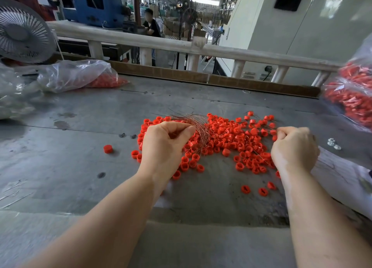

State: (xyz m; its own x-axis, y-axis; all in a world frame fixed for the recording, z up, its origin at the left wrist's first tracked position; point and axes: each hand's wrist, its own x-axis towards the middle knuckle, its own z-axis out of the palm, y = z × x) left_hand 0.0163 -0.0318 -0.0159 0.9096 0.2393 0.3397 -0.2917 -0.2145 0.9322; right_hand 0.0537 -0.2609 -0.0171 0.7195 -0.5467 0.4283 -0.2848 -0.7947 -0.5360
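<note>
A loose pile of small red plastic caps (225, 138) is spread over the grey metal table (80, 146). My left hand (165, 144) hovers over the pile's left side and pinches a curved bundle of thin copper-coloured wires (198, 126) between thumb and fingers. At the pile's right edge, my right hand (293, 146) is curled into a fist; a thin wire (261, 156) seems to run from it over the caps, but what the fingers hold is hidden.
A clear bag with red parts (80, 76) lies at the back left beside a fan (22, 32). Another bag full of red pieces (352, 98) stands at the right. Two metal nuts (333, 143) lie right of my right hand. A white rail (161, 42) borders the far edge.
</note>
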